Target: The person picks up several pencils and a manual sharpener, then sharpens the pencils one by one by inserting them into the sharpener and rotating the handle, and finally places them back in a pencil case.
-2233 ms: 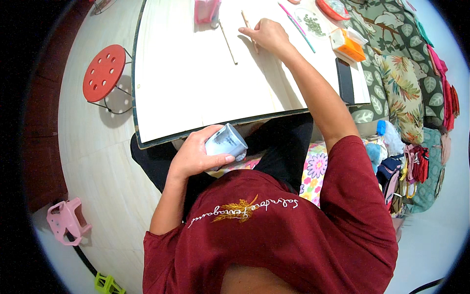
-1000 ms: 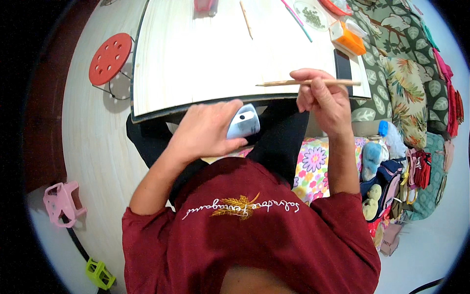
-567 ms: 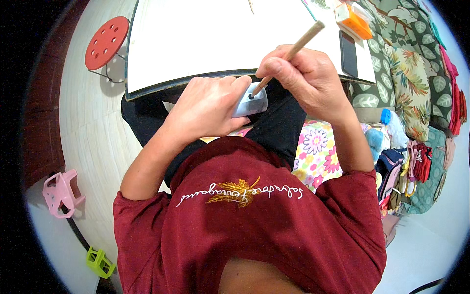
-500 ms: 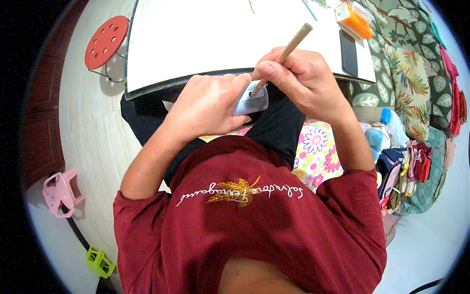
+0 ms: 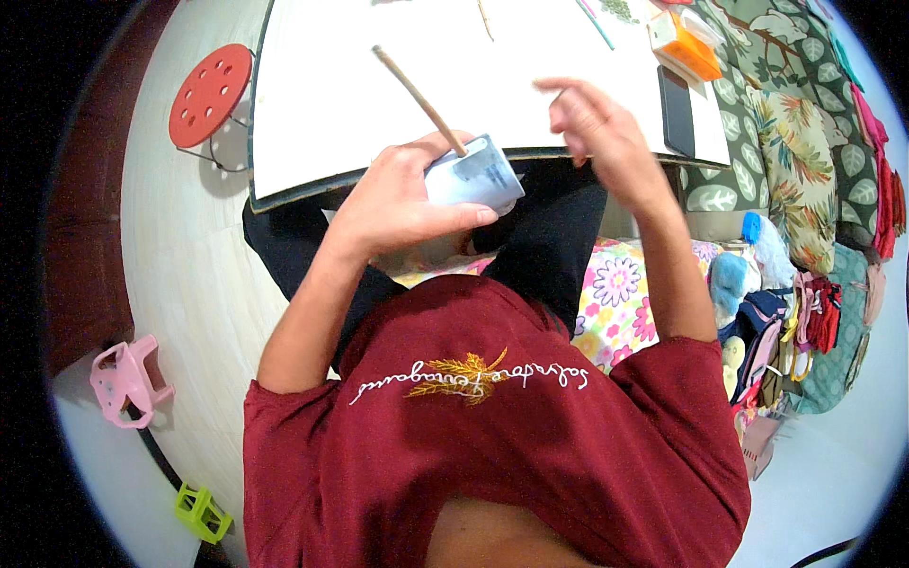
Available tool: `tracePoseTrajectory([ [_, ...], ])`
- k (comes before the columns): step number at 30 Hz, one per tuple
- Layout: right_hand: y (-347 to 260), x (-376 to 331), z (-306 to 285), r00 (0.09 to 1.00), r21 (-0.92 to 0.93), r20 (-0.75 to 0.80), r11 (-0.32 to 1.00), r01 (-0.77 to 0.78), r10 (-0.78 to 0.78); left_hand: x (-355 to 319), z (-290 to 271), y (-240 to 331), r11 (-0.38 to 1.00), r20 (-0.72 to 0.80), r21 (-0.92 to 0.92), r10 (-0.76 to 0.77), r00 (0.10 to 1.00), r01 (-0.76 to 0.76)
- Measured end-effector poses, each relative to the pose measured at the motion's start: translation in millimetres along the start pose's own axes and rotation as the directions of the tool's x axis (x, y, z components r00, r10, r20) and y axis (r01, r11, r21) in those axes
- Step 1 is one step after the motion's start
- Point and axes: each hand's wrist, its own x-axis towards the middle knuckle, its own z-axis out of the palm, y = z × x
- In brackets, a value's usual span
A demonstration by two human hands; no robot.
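My left hand is closed round a small light blue case, held tilted over my lap by the table's near edge. A wooden stick, like a thick pencil, stands in the hole in the case's top and leans to the left. The case resembles a pencil sharpener, but its inside is hidden. My right hand is off to the right, apart from the stick and slightly blurred. Its index finger is stretched out, the other fingers are partly bent, and nothing shows in it.
On the white table lie a thin brown stick, a teal pencil and a dark phone, with an orange tissue box beside them. A red stool stands left. Folded clothes lie right.
My right hand has let go of the stick and moved right. The stick, which leaned right, now leans left in the case. The left hand has turned, showing more of the case.
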Motion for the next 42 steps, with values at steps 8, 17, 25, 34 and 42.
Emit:
tracePoseTrajectory([
  [8,72,-36,56,0.982,-0.355,0.097,0.916,0.187,-0.163,4,20,-17,0.874,-0.104,-0.477,-0.162,0.981,0.094],
  [17,33,-82,30,0.955,-0.236,-0.108,0.94,0.246,-0.276,0,47,-13,0.868,-0.003,-0.47,-0.182,0.983,0.159],
  [25,154,-174,39,0.61,0.13,-0.705,0.911,-0.392,0.363,49,168,-4,0.889,0.456,-0.396,-0.027,0.89,0.23],
  [34,114,-212,43,0.56,0.463,-0.708,0.881,-0.091,0.43,82,231,-2,0.886,0.563,-0.35,-0.062,0.824,0.305],
  [42,176,-198,-7,0.407,0.348,-0.835,0.928,-0.129,0.37,101,243,1,0.835,0.618,-0.359,-0.122,0.777,0.417],
])
